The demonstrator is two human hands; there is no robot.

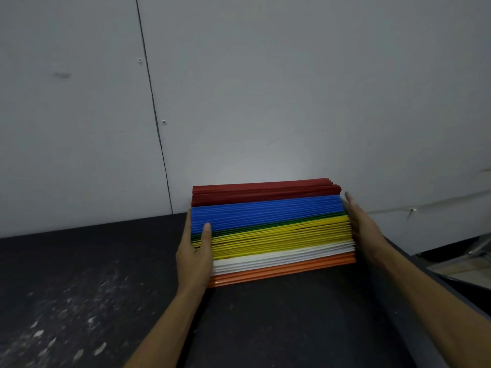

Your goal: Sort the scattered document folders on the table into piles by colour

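Bracing the stack (279,229) between both palms, I have my left hand (195,257) curled over its left end and my right hand (364,227) flat, fingers straight, against the right end. Its long axis runs hand to hand, and it sits on the table (79,274), red band farthest, orange nearest me.

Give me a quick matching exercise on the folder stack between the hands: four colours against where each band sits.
Column 1:
1 red folders
2 green folders
3 white folders
4 orange folders

Column 2:
A nearest the camera
B between blue folders and yellow folders
C nearest the wall
D between yellow folders and orange folders

Pairs: 1-C, 2-B, 3-D, 4-A
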